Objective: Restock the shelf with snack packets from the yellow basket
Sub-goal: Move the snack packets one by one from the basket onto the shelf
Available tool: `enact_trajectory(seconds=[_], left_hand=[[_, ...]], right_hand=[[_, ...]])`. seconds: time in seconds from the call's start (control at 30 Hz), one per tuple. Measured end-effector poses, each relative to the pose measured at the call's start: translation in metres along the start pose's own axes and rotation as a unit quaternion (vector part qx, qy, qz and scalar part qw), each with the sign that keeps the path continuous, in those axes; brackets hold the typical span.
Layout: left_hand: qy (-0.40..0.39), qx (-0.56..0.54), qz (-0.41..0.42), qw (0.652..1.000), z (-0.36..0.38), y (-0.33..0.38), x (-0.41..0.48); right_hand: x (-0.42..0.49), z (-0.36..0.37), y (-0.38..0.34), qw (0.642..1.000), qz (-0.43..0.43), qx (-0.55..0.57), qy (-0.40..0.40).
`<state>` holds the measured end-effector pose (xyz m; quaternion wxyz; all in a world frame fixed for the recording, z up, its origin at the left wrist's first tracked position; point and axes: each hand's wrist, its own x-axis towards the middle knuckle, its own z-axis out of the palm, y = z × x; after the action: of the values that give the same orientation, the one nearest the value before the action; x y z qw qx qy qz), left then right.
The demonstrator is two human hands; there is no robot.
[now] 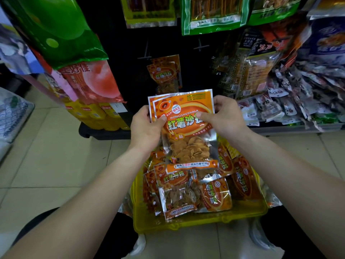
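Head view. We look down past both forearms at a pale tiled floor [56, 156], which gives open room to the left of the basket. Ahead stands a black backing panel [119, 53] with thin metal pegs [145, 51] jutting from it. A small bunch of orange packets [165, 73] hangs there, just above the held stack, with dark panel showing on either side. A big glossy green bag [56, 28] and a pink one crowd the left edge. Stacked yellow cartons [97, 114] sit low on a black base, and a loose heap of small crinkled sachets [298, 101] fills the right-hand shelf.

The orange-and-silver foil snack packets [186, 128] we hold are flat and shiny. They have a clear lower window showing ridged, tan chips. A second silver edge shows at the upper left, so we count at least two in the stack. They hang upright above the yellow plastic basket [186, 224], which rests on the floor between our knees. More of the same packets [179, 193] lie jumbled and overlapping inside it.

Our left hand [144, 128] grips the stack's left edge, thumb pressed on the front and fingers behind. Our right hand [225, 116] pinches the right edge the same way, thumb on the printed face. Both wrists are tilted inward.
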<state>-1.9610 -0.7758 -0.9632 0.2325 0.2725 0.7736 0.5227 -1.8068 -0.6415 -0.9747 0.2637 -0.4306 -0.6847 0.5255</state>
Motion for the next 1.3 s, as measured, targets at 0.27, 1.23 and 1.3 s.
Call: enact_trajectory(seconds=[0.27,1.23,1.3], left_hand=[[-0.068,0.01,0.002,0.998,0.003,0.004,0.003],[0.027,-0.015,-0.065,0.997,-0.009,-0.003,0.02],[0.018,-0.032,-0.055,0.998,-0.009,-0.004,0.019]], right_hand=[[0.007,-0.003,0.0,0.998,0.022,-0.018,0.048],[0.016,0.017,-0.002,1.0,-0.01,0.007,-0.026],[0.014,0.016,-0.004,1.0,-0.021,0.005,-0.021]])
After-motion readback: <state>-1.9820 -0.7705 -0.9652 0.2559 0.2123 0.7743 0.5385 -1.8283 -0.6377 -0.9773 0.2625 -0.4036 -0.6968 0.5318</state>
